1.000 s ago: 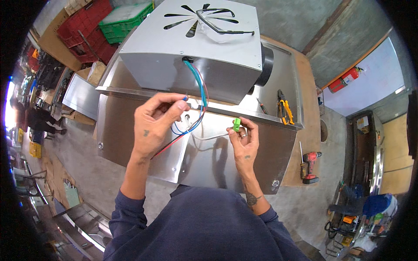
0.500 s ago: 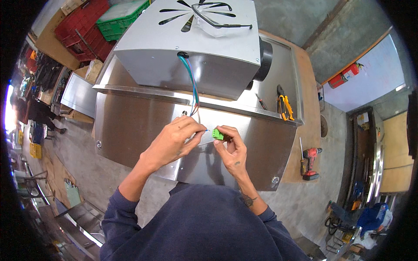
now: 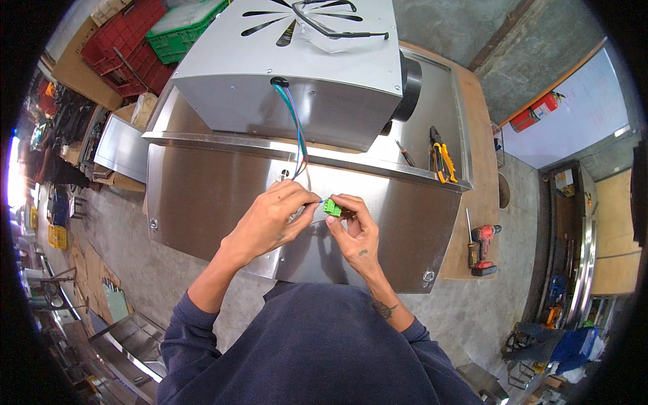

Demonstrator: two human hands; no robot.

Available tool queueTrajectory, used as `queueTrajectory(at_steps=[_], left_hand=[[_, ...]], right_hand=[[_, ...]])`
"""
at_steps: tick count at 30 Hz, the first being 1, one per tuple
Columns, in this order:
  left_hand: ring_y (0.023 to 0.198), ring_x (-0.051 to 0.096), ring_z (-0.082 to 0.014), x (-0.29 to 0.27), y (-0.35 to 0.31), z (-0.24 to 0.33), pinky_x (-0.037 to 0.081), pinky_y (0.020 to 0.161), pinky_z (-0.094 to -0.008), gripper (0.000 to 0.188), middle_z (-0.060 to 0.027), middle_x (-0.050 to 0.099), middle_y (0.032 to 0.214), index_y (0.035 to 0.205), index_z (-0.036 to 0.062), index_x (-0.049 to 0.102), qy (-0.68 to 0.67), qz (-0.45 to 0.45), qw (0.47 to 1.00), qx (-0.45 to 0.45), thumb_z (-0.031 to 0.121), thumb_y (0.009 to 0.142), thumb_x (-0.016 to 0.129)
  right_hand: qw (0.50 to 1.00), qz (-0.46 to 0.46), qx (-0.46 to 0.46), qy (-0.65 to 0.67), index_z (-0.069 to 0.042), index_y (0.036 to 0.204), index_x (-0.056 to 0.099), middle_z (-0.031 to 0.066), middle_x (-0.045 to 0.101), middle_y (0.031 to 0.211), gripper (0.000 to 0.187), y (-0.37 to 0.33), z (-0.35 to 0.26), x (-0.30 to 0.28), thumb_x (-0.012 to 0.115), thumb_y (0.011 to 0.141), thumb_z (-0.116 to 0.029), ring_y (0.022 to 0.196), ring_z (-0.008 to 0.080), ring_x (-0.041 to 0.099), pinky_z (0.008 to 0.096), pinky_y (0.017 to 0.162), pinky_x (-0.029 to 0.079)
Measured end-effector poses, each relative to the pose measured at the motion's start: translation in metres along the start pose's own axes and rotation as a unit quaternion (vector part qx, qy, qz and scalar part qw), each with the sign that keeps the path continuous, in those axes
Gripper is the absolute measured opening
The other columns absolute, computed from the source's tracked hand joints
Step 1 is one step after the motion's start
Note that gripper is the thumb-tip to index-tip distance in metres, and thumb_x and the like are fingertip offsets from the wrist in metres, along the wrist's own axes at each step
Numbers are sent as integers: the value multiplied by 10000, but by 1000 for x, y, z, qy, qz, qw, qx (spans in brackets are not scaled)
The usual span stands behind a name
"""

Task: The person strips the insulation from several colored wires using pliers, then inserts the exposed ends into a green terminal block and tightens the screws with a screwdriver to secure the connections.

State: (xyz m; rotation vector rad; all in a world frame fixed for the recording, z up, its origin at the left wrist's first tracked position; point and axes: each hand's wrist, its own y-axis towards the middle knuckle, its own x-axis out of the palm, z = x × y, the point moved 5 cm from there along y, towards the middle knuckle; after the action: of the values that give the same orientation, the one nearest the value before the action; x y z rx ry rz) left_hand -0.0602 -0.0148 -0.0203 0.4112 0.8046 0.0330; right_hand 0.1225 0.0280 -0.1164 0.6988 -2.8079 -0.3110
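Note:
Between the thumb and fingers of my right hand (image 3: 356, 233) is a small green terminal block connector (image 3: 331, 207). My left hand (image 3: 270, 219) pinches the end of a blue wire (image 3: 320, 202), whose tip meets the side of the connector; whether it sits inside cannot be made out. The wire belongs to a bundle of green, blue and red wires (image 3: 297, 125) that comes out of a black grommet in the front of a metal box (image 3: 283, 101). Both hands hover over a brushed steel panel (image 3: 209, 189).
Safety glasses (image 3: 337, 30) lie on the box. Orange-handled pliers (image 3: 442, 158) and a thin pointed tool (image 3: 405, 154) rest right of it. A red cordless drill (image 3: 483, 250) and a screwdriver (image 3: 470, 243) lie on the wooden board at right. Crates (image 3: 121, 47) are stacked far left.
My right hand has moved slightly left with the connector, and the gap between it and the blue wire's tip has closed. My left hand has hardly moved.

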Motion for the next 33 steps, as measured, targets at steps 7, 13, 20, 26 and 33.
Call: queueTrajectory(at_steps=[7,13,20,26,33], left_hand=[[875,708,-259,-1,-1,0,571,814,-397,163,-110,773,981,1106,11,799,-1,3,1000,-9,22,945,815],[847,696,-256,-2,0,-1,562,808,-396,148,-108,770,969,1096,10,796,-2,-1,1000,-2,39,952,818],[840,694,-256,-1,-1,-2,556,810,-402,139,-113,768,959,1089,8,800,-10,-4,1000,-1,64,964,819],[847,695,-257,2,-1,-6,555,824,-405,127,-116,769,958,1081,7,801,-5,-6,1000,-3,70,971,814],[844,683,-278,1,0,-4,549,806,-415,142,-130,753,941,1076,2,789,-14,-21,999,-35,110,984,804]], right_hand=[[1000,7,0,4,12,1430,674,138,646,1397,409,1,0,1,780,1037,-32,1226,171,646,334,1041,546],[1000,3,7,4,9,1433,671,137,642,1400,411,0,2,1,772,1035,-14,1242,178,648,335,1048,546],[1000,1,2,-11,3,1433,673,132,642,1395,410,1,-1,2,763,1033,2,1235,173,647,334,1039,546],[999,-3,-4,-38,-1,1426,679,136,642,1393,408,1,-2,2,757,1026,15,1212,171,649,331,1014,549],[991,-9,-43,-125,-3,1409,694,136,654,1377,407,3,-11,2,746,1009,48,1171,162,661,310,966,563]])
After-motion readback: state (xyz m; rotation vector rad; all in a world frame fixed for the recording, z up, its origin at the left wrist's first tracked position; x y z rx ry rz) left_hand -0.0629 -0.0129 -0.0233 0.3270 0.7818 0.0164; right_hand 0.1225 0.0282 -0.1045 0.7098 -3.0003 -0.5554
